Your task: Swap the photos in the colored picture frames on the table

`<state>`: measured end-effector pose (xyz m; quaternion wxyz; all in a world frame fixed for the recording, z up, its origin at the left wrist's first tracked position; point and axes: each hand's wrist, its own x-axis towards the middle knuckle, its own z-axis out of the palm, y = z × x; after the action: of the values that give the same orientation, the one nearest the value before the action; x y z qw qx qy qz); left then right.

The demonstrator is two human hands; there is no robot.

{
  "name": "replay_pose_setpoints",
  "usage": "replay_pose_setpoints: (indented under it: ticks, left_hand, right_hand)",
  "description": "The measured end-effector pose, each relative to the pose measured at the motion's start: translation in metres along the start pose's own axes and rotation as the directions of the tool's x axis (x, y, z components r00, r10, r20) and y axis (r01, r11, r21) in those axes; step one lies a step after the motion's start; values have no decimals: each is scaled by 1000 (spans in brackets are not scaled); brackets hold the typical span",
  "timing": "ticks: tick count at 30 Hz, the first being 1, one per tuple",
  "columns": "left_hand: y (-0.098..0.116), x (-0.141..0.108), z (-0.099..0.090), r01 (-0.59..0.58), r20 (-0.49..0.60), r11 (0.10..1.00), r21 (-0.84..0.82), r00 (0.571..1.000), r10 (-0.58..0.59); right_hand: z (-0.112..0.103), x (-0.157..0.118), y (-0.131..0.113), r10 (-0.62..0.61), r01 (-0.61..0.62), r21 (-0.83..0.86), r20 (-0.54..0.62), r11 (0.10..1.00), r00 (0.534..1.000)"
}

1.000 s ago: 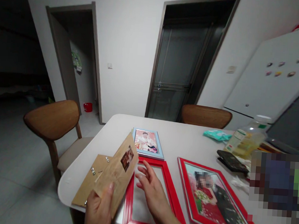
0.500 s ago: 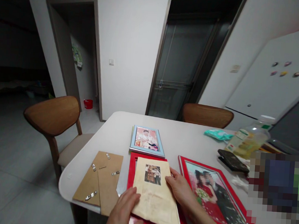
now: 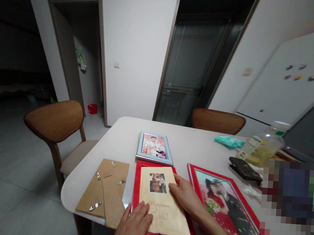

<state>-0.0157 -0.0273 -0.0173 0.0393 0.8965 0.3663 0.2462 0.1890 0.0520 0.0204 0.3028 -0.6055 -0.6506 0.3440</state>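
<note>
A cream paper sheet (image 3: 166,215) with a small picture near its top lies over a red frame (image 3: 138,179). My left hand (image 3: 136,223) rests flat on the sheet's lower left edge and the frame, fingers stretched out. At the sheet's upper right edge is my right hand (image 3: 185,196), its thumb on top and its other fingers partly hidden. Left of the frame lies a brown backing board (image 3: 93,188) with metal clips. A light blue framed picture (image 3: 155,147) touches the red frame's far end. To the right is a red-framed couple picture (image 3: 228,208).
On the white table (image 3: 126,129), the right side holds a teal packet (image 3: 229,141), a large bottle (image 3: 262,144) and a black wallet-like item (image 3: 244,169). Wooden chairs stand at the left (image 3: 57,121) and the far side (image 3: 218,121).
The cream sheet has shifted slightly left and lies flatter and straighter over the red frame. My left hand has moved a little right onto the sheet; my right hand has moved slightly left.
</note>
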Motion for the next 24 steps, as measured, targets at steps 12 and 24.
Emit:
replay_pose_setpoints:
  ticks: [12, 24]
  left_hand:
    - [-3, -3, 0, 9, 70, 1000, -9, 998, -8]
    - [-89, -98, -58, 444, -235, 853, 274, 891, -388]
  right_hand:
    - [-1, -4, -6, -40, -14, -638, -70, 770, 997]
    - [106, -42, -94, -385, 446, -346, 232, 826, 893]
